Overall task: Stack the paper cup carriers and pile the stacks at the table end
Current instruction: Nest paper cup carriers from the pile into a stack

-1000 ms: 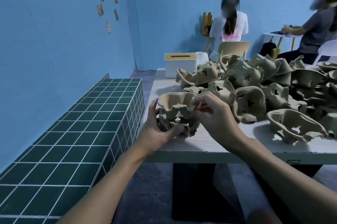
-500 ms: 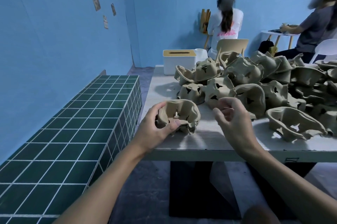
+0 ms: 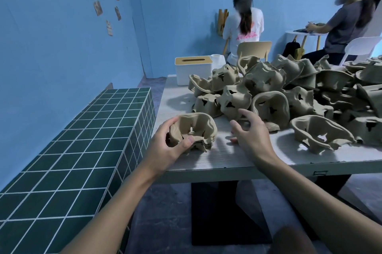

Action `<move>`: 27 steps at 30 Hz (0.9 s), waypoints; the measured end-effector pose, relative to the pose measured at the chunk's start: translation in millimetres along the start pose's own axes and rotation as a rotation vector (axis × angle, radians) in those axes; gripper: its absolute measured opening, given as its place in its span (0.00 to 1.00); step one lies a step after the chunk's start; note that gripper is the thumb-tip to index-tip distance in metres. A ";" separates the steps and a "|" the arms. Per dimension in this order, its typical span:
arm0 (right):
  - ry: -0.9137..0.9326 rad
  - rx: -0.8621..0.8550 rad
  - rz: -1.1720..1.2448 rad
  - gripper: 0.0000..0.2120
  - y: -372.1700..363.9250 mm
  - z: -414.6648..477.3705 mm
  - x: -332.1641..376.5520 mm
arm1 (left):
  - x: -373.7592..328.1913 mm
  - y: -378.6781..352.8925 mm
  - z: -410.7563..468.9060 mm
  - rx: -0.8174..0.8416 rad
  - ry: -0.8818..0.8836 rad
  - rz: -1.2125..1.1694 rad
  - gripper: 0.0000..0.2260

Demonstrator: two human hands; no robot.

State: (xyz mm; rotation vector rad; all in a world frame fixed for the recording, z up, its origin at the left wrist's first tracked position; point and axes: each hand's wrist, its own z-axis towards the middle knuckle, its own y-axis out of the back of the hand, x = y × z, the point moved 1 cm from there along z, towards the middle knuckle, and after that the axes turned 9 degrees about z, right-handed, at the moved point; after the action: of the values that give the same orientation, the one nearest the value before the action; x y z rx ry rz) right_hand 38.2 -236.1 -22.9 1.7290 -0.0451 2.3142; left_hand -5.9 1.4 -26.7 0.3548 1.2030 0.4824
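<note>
My left hand [image 3: 168, 146] grips a small stack of nested brown pulp cup carriers [image 3: 195, 131] at the near left corner of the pale wooden table [image 3: 227, 158]. The thumb lies over the stack's front rim and the fingers curl round its left side. My right hand [image 3: 251, 133] hovers just right of the stack with fingers spread and loosely bent, holding nothing. It is close in front of a big loose heap of carriers [image 3: 279, 92] that covers the table's middle and right. One single carrier [image 3: 322, 133] lies apart near the front edge.
A white tissue box with a tan lid [image 3: 193, 69] stands at the table's far left. A green tiled bench [image 3: 82, 150] runs along the left. Two people sit at the back, one on a tan chair [image 3: 254, 51], one at a small round table [image 3: 303, 33].
My right hand let go of the stack and moved right and forward toward the heap, fingers opening. The left hand kept its hold and the stack settled lower.
</note>
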 end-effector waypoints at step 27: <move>0.385 0.075 -0.015 0.03 2.5 -5.9 42.2 | 1.8 0.1 0.6 0.014 -0.003 -0.041 0.39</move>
State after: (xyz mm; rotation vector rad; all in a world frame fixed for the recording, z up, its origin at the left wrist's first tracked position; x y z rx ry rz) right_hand 21.1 -229.8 15.6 1.2783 0.1271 2.6229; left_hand -4.8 2.4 -27.8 0.3417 1.2092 0.4382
